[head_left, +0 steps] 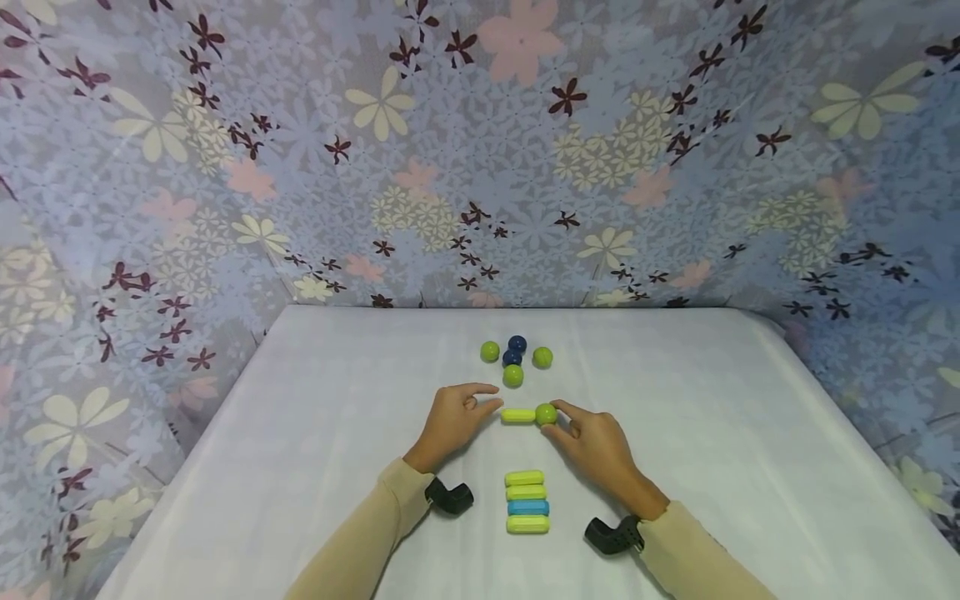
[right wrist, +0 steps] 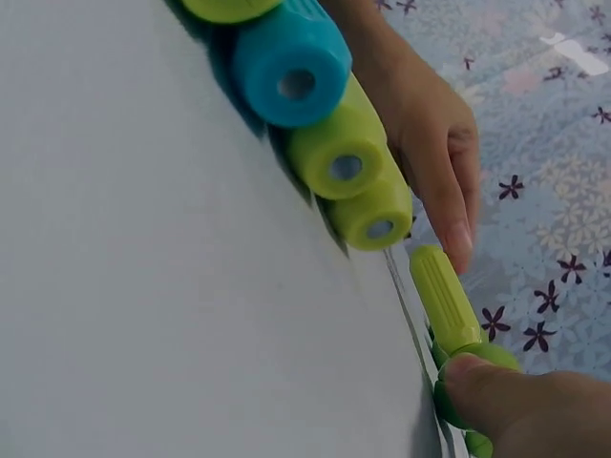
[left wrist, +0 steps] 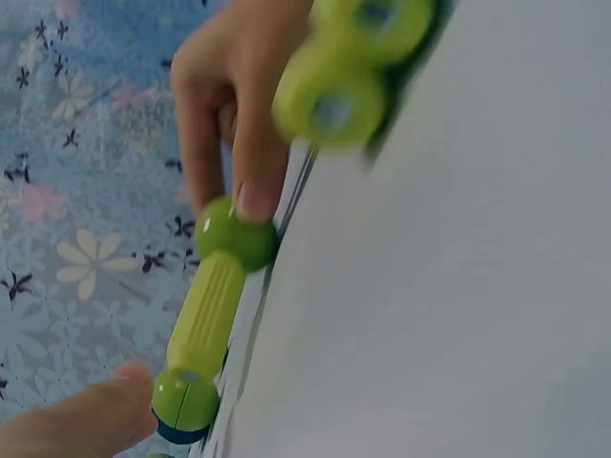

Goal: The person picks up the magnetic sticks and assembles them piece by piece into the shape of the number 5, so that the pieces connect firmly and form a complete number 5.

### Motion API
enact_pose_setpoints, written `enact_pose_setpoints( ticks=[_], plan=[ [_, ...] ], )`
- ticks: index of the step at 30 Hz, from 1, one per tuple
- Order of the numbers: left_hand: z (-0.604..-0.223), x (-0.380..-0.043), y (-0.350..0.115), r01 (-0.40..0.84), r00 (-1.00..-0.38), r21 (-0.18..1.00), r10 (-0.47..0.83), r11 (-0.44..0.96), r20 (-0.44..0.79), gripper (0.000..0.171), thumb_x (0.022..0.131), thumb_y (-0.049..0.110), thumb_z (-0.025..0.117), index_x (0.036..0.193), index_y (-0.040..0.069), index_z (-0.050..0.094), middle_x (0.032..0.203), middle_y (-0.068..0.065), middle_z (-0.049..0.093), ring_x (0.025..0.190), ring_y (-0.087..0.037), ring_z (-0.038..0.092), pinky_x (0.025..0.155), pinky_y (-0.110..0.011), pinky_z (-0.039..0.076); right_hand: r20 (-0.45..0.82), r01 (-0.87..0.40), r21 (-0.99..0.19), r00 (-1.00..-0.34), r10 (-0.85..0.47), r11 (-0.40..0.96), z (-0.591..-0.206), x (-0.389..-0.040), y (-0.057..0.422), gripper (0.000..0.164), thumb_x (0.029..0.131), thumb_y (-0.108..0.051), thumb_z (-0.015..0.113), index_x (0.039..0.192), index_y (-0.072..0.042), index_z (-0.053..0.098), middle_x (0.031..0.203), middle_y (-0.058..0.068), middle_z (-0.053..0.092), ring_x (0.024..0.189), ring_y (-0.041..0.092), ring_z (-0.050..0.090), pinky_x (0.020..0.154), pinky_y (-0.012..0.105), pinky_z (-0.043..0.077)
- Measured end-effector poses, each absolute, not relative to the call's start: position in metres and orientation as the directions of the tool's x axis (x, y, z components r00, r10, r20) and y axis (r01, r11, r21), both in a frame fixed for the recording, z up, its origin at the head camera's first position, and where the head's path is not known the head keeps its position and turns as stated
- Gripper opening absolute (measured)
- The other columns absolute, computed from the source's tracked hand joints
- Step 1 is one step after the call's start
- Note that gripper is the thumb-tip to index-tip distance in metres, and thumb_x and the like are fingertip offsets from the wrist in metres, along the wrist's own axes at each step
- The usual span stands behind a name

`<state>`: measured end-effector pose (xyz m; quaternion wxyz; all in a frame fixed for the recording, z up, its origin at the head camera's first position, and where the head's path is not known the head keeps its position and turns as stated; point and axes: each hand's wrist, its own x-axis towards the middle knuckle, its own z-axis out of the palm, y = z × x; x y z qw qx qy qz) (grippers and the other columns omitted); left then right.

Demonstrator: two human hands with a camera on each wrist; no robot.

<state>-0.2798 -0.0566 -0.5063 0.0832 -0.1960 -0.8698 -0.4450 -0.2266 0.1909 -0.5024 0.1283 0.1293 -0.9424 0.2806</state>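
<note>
My right hand pinches a green ball between thumb and fingers. A ribbed yellow-green magnetic rod lies level, its right end touching that ball. My left hand is just left of the rod's free end, thumb and index finger apart with nothing between them. In the left wrist view, the left thumb appears near the rod's bare end, and a green ball shows beyond it. The right wrist view has the right thumb pressed on the pinched ball.
Beyond the hands sit green balls and two dark blue balls in a loose cluster. Nearer me, yellow-green rods and one blue rod lie in a stacked row on the white tabletop. Floral cloth hangs behind.
</note>
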Motion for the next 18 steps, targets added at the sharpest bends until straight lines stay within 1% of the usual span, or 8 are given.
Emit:
enact_pose_setpoints(
  ticks=[4, 10, 15, 18],
  plan=[
    [-0.505, -0.297, -0.052, 0.41, -0.912, 0.741, 0.243, 0.532, 0.33, 0.028, 0.094, 0.03, 0.078, 0.115, 0.013, 0.079, 0.048, 0.012, 0.03, 0.046, -0.003, 0.025, 0.05, -0.024, 0.03, 0.322, -0.306, -0.506, -0.934, -0.153, 0.806, -0.502, -0.229, 0.196, 0.046, 0.09, -0.03, 0.081, 0.129, -0.008, 0.071, 0.05, -0.011, 0.037, 0.046, 0.004, 0.031, 0.048, 0.025, 0.028],
    [-0.503, -0.314, -0.048, 0.431, -0.902, 0.745, 0.254, 0.509, 0.349, 0.03, 0.091, 0.028, 0.08, 0.117, 0.014, 0.078, 0.048, 0.011, 0.029, 0.045, -0.003, 0.025, 0.048, -0.023, 0.028, 0.329, -0.299, -0.527, -0.935, -0.133, 0.795, -0.503, -0.232, 0.199, 0.046, 0.09, -0.029, 0.081, 0.129, -0.006, 0.07, 0.05, -0.011, 0.037, 0.046, 0.004, 0.031, 0.047, 0.024, 0.028],
    [-0.504, -0.324, -0.044, 0.451, -0.892, 0.732, 0.279, 0.51, 0.355, 0.035, 0.089, 0.029, 0.083, 0.119, 0.014, 0.077, 0.048, 0.011, 0.027, 0.045, -0.004, 0.022, 0.046, -0.023, 0.026, 0.32, -0.292, -0.515, -0.938, -0.135, 0.806, -0.502, -0.233, 0.199, 0.046, 0.091, -0.03, 0.08, 0.13, -0.006, 0.07, 0.051, -0.012, 0.038, 0.046, 0.003, 0.031, 0.046, 0.024, 0.028],
    [-0.506, -0.328, -0.04, 0.451, -0.892, 0.717, 0.292, 0.532, 0.344, 0.037, 0.087, 0.032, 0.084, 0.12, 0.015, 0.077, 0.049, 0.011, 0.027, 0.046, -0.004, 0.023, 0.047, -0.023, 0.026, 0.317, -0.284, -0.498, -0.939, -0.133, 0.819, -0.502, -0.233, 0.201, 0.047, 0.092, -0.031, 0.08, 0.13, -0.006, 0.07, 0.05, -0.012, 0.038, 0.046, 0.003, 0.031, 0.046, 0.024, 0.028]
  ],
)
